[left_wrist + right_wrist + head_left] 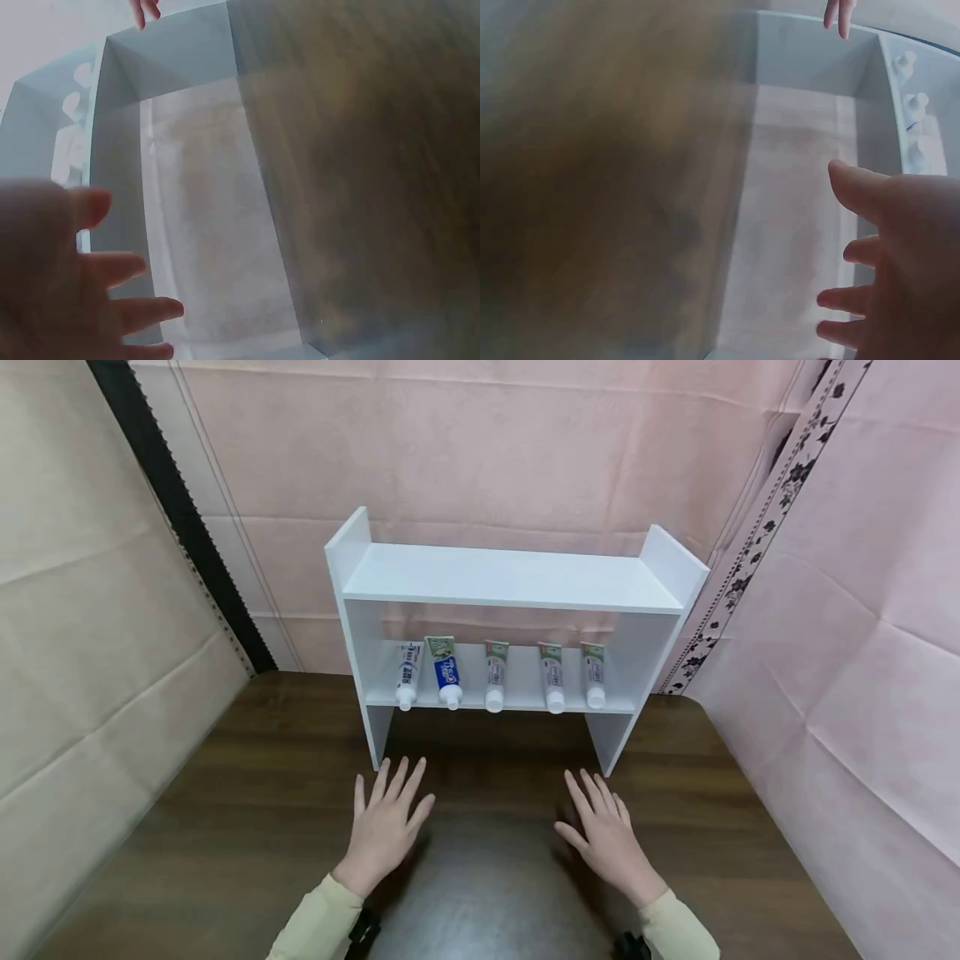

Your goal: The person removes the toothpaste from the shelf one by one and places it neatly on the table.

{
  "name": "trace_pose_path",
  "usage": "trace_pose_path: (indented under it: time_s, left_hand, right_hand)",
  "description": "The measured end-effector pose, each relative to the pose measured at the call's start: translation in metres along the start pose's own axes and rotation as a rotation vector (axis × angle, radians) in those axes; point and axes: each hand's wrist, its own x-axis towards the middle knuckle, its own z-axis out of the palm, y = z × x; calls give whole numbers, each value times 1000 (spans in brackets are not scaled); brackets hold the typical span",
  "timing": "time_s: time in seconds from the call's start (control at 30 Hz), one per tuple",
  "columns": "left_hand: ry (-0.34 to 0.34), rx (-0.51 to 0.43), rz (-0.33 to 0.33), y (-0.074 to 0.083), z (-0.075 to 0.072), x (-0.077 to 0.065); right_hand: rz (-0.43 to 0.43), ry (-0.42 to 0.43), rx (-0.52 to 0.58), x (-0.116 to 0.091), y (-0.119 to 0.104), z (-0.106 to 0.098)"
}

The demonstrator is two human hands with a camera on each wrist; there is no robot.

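Both hands hover over the dark wooden table in front of a white two-tier shelf (495, 578). My left hand (384, 831), fingers spread, is near the shelf's left leg and holds nothing. My right hand (606, 839) reaches toward the right leg, its fingers extended and nothing in its grasp. On the lower tier several toothpaste tubes lie in a row, caps toward me: a white-and-blue tube (408, 675) at the left, a larger green-and-blue tube (446, 672) beside it, then similar green-topped tubes (496, 675). In the left wrist view the left hand (67, 277) appears with fingers apart.
The wooden table (480, 877) extends around the shelf. Pale pink cloth (510, 452) hangs behind, with more cloth walls at the left (97, 610) and right (847, 635). The upper tier (495, 575) of the shelf lies above the tubes.
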Motion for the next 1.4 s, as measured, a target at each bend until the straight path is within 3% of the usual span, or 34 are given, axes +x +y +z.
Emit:
trace_pose_path:
  time_s: [0.17, 0.33, 0.53, 0.67, 0.8, 1.03, 1.27, 1.4]
  left_hand:
    - [170, -34, -16, -2, -7, 10]
    - [310, -141, -42, -6, -21, 23]
    - [411, -270, -111, -17, -35, 41]
    - [438, -351, -137, -23, -45, 55]
    - [424, -444, -154, -28, -51, 70]
    - [423, -579, -114, -33, -45, 96]
    - [408, -710, -99, -39, -38, 101]
    - [437, -773, -95, -39, -39, 106]
  right_hand:
    - [-48, 44, 27, 13, -15, -5]
    - [-85, 87, 59, 30, -36, -10]
    - [-141, 114, 86, 51, -63, -14]
    - [-175, 112, 107, 65, -77, -15]
    - [-205, 105, 121, 75, -88, -11]
    - [-250, 131, 152, 88, -102, -1]
    - [-229, 97, 183, 95, -113, 7]
    - [-230, 95, 193, 103, -124, 7]
